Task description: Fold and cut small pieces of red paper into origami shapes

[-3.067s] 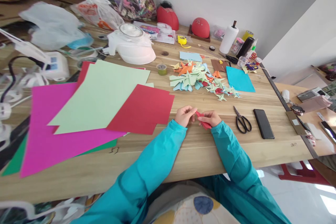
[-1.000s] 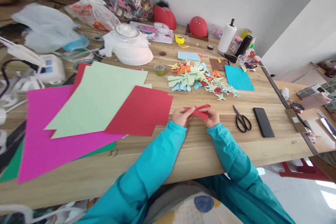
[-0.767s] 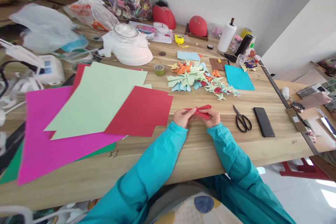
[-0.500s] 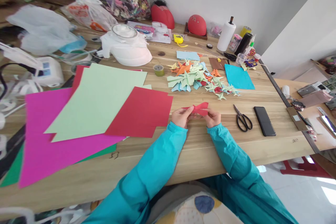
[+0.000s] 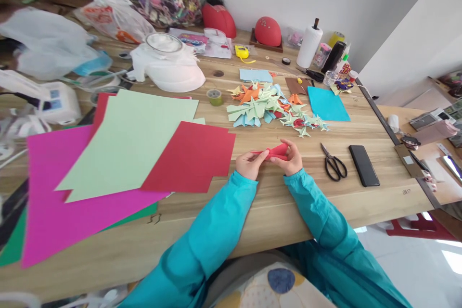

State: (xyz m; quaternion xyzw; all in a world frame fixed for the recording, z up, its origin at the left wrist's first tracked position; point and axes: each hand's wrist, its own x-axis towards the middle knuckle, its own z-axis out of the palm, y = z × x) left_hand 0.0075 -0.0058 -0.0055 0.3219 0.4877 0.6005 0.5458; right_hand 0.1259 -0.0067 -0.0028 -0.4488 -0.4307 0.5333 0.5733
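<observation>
A small folded red paper piece (image 5: 275,151) is held just above the wooden table (image 5: 274,211), between both hands. My left hand (image 5: 247,163) pinches its left end with closed fingers. Its right end is gripped by my right hand (image 5: 292,159), fingers curled over it. Both arms wear teal sleeves. Beyond the hands lies a pile of folded paper shapes (image 5: 269,108) in light green, orange, blue and red. Just left of my left hand a red sheet (image 5: 191,156) lies flat.
Large light green (image 5: 126,139) and magenta (image 5: 72,211) sheets overlap on the left. Black scissors (image 5: 334,163) and a black phone (image 5: 364,172) lie to the right. A turquoise sheet (image 5: 327,104), a white appliance (image 5: 168,62), plastic bags and a paper roll (image 5: 309,47) stand farther back.
The red paper piece has been turned and refolded between the hands, flattening from a raised bow-like shape to a lower strip. The camera shifted slightly; the hands stay in place.
</observation>
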